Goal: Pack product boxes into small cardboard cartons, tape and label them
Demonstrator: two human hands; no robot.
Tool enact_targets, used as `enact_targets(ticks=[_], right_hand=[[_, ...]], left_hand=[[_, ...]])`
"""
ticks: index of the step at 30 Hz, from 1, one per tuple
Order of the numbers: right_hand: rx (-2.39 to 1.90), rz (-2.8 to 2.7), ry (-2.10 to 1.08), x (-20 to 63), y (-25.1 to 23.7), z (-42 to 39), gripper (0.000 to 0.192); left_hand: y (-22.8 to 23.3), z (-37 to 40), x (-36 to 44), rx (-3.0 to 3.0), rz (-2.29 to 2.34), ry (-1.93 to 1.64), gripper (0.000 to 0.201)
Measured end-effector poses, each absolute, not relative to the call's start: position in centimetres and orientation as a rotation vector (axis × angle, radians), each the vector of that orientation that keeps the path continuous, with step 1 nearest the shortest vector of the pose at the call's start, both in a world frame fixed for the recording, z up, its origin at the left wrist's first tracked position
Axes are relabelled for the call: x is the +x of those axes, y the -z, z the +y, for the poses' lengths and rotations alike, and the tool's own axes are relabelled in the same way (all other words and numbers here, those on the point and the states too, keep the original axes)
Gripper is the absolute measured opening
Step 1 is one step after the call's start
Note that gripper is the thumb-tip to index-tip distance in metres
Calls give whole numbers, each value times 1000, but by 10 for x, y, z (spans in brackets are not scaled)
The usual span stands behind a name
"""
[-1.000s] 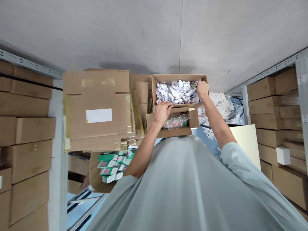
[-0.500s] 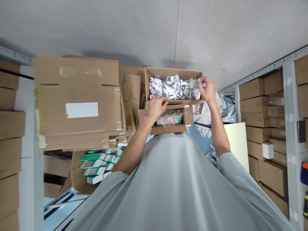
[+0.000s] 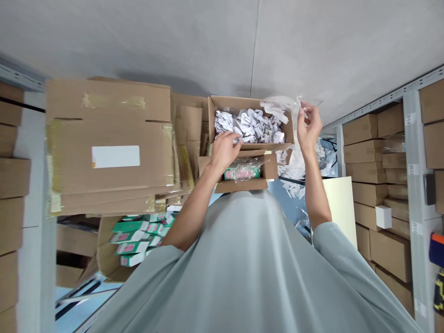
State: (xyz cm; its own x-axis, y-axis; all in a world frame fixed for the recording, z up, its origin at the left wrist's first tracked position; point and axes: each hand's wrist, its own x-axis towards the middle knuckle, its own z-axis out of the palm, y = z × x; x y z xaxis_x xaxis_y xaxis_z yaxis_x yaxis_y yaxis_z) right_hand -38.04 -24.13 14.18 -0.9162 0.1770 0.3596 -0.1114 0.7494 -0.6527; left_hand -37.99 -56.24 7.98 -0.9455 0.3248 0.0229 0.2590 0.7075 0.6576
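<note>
My right hand pinches a piece of clear plastic film, raised over the right end of an open cardboard box. White crumpled paper fills that box, and some whitish strips hang with the film. My left hand lies over the box's near left edge, its fingers stretched toward the paper and the thumb apart, with nothing seen in it. Closer to my body stands a smaller open box. Inside it is a green and pink carton partly covered by clear plastic wrap.
Flattened cardboard boxes are stacked at the left. Below them, a cardboard bin holds several green-and-white cartons. Loose white paper lies right of the boxes, near a cream panel. Shelves of boxes stand on the right.
My right hand has moved up and to the right, drawing the clear film out over the box's right edge. My left hand stays by the near left edge.
</note>
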Motion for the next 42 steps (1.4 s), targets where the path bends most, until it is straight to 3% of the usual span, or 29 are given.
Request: enact_targets(ticks=[2, 7, 15, 21, 24, 27, 29, 32, 35, 39, 42], right_hand=[[-38, -2516, -1070, -376, -147, -249, 57], [-17, -2458, -1211, -350, -160, -284, 49], [-17, -2486, -1536, -312, -153, -333, 43], [-69, -2304, -1978, -300, -138, -342, 45], [-43, -2311, -2076, -293, -139, -350, 45], [7, -2325, -2115, -285, -145, -359, 44], [93, -2386, -2045, -275, -151, -361, 41], [315, -2608, -1752, -255, -150, -353, 28], [511, -2909, -1314, -235, -131, -338, 18], [664, -3330, -757, -229, -88, -334, 45], [776, -3516, -449, -242, -62, -347, 52]], left_hand=[[-88, -561, -377, 484, 2811, -1182, 36], [-99, -556, -371, 396, 2747, -1526, 86], [-49, -558, -385, 165, 2609, -1688, 88], [-18, -557, -394, 33, 2513, -2059, 105], [-23, -553, -397, 40, 2530, -2117, 92], [-44, -554, -391, 144, 2577, -2081, 50], [-63, -562, -379, 255, 2613, -2028, 22], [-80, -585, -348, 429, 2648, -1907, 9], [-73, -612, -311, 603, 2698, -1633, 13], [-38, -627, -279, 636, 2657, -1124, 32], [-18, -618, -276, 607, 2581, -882, 40]])
